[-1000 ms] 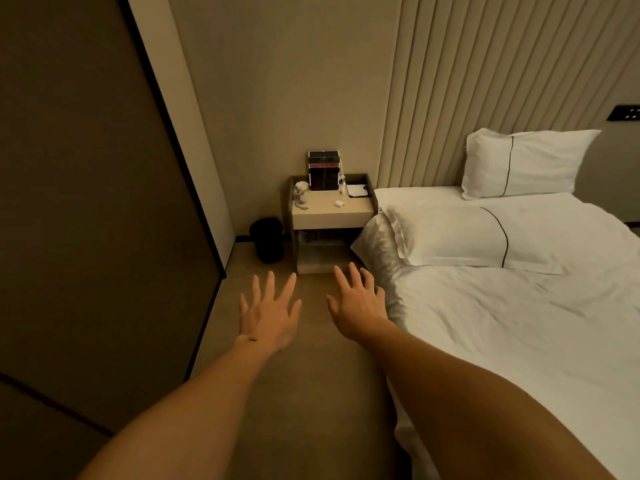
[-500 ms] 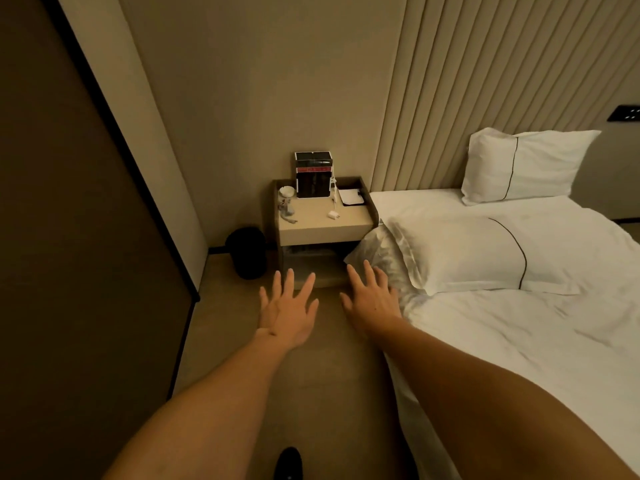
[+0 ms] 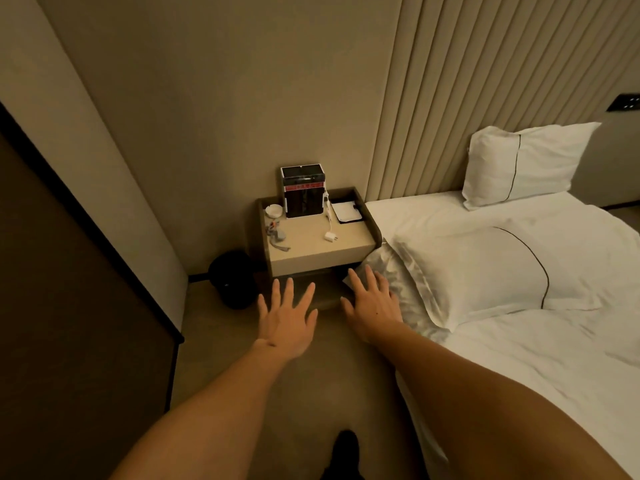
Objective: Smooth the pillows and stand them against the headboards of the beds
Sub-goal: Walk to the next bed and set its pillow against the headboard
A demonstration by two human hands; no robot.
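Head view: flat pillow (image 3: 478, 271) beside right hand (image 3: 372, 304).

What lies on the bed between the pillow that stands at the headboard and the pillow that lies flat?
Only bare white sheet separates the standing pillow from the flat pillow in the head view.

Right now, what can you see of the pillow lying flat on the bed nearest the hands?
The near pillow is white, soft-looking fabric with a flanged edge and a thin dark line across it. It lies flat on the bed, not against the headboard. Its left flange is creased. The right hand is by that edge; contact is unclear.
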